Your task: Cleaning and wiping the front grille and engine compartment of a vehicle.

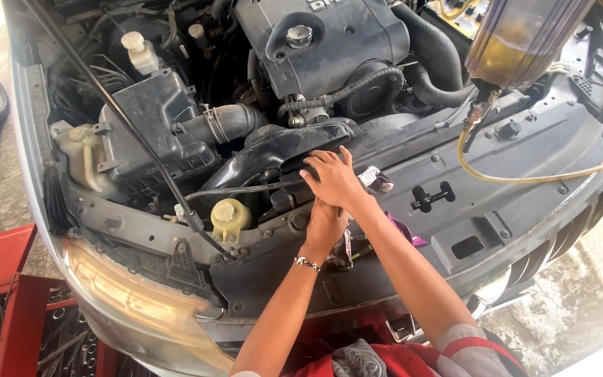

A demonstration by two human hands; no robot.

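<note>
Two hands reaching into the front of an open engine bay.

From the head camera, the right hand is lying flat on the black plastic duct, its fingers spread wide and holding nothing. The left hand, wearing a bead bracelet, is reaching under the right wrist into a gap in the front panel; its fingers are hidden, so I cannot tell their state. A white rag is sitting just beside the right hand. A yellow cap is standing to the left, and a clear oil container with a yellow hose is hanging at the upper right.
</note>
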